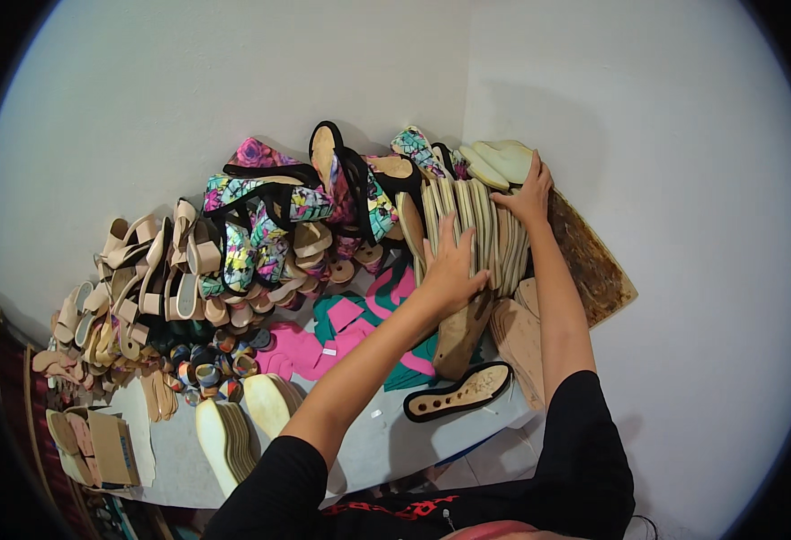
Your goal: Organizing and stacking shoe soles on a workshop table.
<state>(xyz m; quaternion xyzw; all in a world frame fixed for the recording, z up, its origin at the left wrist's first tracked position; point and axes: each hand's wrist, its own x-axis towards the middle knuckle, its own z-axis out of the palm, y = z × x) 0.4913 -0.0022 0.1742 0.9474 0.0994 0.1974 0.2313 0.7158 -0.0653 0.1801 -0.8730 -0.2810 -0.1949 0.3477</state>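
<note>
A row of cream shoe soles (467, 220) stands on edge, packed side by side, at the right of the table. Against its near left side lies my left hand (454, 268), fingers spread. My right hand (528, 193) reaches over the row's far right end, thumb and fingers apart, touching it next to a few pale loose soles (499, 162). Neither hand is closed around anything. Below my left hand rests a brown wooden-looking shoe form (463, 337). Nearer to me is a black-edged sole with a line of holes (458, 392).
Patterned wedge sandals (274, 202) are heaped against the wall, with beige heeled sandals (157, 261) to their left. Pink pieces (301, 351) lie over green ones on the white table (175, 477). Cream sole stacks (224, 436) stand in front. A stained board (593, 261) leans at right.
</note>
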